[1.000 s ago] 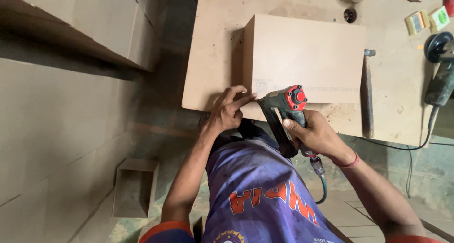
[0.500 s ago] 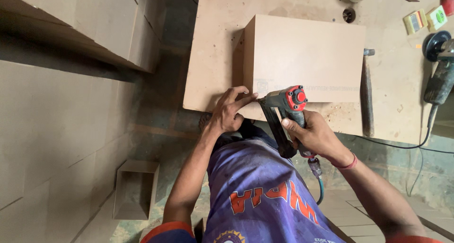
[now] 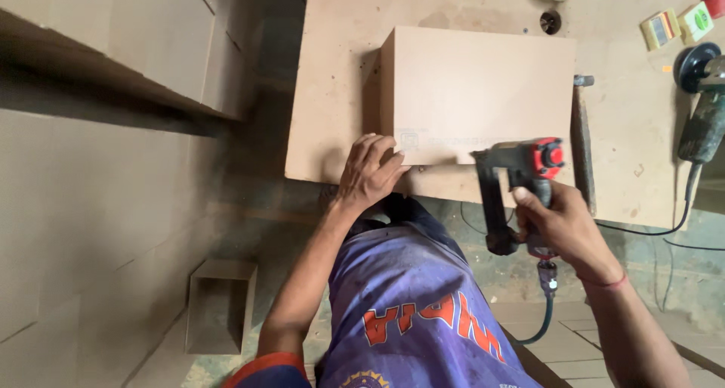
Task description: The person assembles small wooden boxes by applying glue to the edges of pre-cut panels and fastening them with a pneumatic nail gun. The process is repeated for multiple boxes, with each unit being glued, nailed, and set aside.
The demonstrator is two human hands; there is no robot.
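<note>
Woodworking shop, prob. cabinet-making. Landmark: the bench [image 3: 340, 93], a bare fibreboard top w/ a board box [image 3: 483, 93] on it. Right of box: a hammer [image 3: 583, 142], an angle grinder [image 3: 702, 101] w/ cord. Nail gun [image 3: 517, 184] at the bench's near edge. Left of bench: stacked board panels [image 3: 113, 33]. Below-left, on the floor: a small open box [image 3: 220, 305].
</note>
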